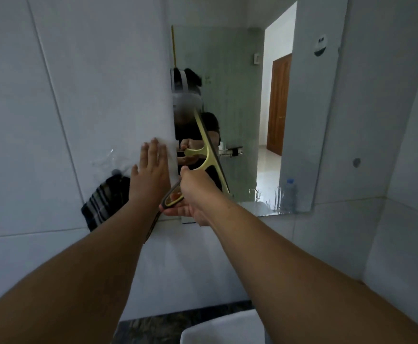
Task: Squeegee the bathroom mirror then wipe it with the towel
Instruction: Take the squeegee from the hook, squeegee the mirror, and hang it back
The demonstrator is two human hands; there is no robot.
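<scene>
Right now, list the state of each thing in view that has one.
squeegee: blade nearly upright against the glass
mirror: water drops along the bottom edge
right hand: grips the squeegee handle
left hand: fingers straight, flat on the wall
towel: hanging on the wall, untouched
wooden door: seen in reflection, shut

The mirror (265, 120) hangs on the wall (78, 95). The towel (105, 202) hangs left of it, low on the wall. The squeegee (211, 155) lies against the mirror's left part, the left hand (150, 170) flat just beside it. A bottle (290, 194) shows at the mirror's lower right. A basin (218, 328) sits below.
</scene>
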